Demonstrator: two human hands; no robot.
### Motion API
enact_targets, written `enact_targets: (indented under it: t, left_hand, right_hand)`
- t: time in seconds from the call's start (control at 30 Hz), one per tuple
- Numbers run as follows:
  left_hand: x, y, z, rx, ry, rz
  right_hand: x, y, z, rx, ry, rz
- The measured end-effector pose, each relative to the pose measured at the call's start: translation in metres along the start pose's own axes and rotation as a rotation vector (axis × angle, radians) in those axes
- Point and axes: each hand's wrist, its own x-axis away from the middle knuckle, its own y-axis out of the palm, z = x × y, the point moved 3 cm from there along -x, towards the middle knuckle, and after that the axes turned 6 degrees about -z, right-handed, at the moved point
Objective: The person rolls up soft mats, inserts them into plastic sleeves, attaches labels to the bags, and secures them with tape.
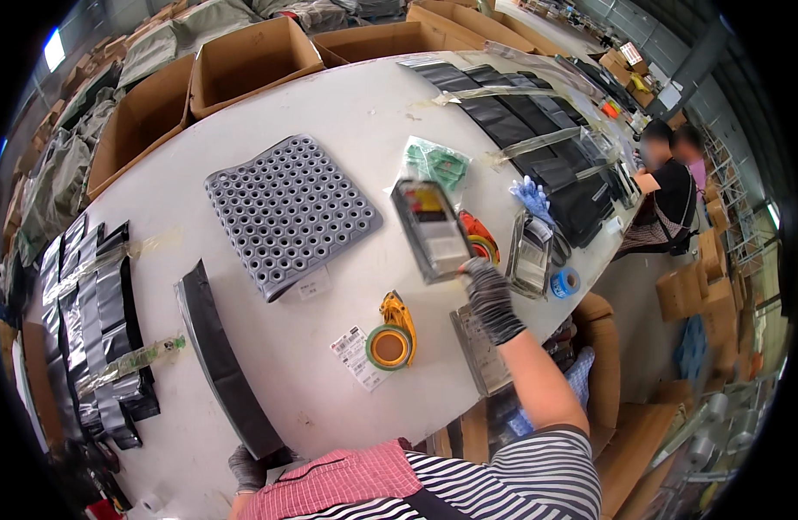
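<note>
My right hand, in a grey striped glove, is closed on the lower corner of a flat black-edged package. The package has a pale front and a red and yellow patch, is blurred, and is raised over the table. At the lower left, my gloved left hand grips the near end of a long black plastic bag; its fingertips are hidden. Between the hands lie a yellow tape dispenser and a printed label sheet. A grey mat with round holes lies farther back.
Taped stacks of black bags lie left and far right. Near my right hand are a red tape dispenser, a similar package and blue tape. Open cartons line the back edge. Two people are at right.
</note>
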Motion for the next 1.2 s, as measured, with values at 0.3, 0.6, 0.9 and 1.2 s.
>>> enact_targets:
  t: [0.3,0.6,0.9,1.2]
  left_hand:
    - [0.01,0.01,0.059,-0.567,0.119,-0.038]
    - [0.01,0.006,0.05,-0.479,0.1,-0.012]
    - [0.031,0.015,0.116,-0.631,0.132,-0.027]
    - [0.034,0.005,0.125,-0.526,0.263,-0.114]
  right_hand:
    - [-0.004,0.055,0.021,0.352,0.313,-0.402]
    - [-0.035,0.076,0.002,0.504,0.057,-0.673]
    - [-0.028,0.07,0.022,0.514,0.066,-0.57]
    - [-0.017,0.061,0.002,0.118,-0.015,-0.012]
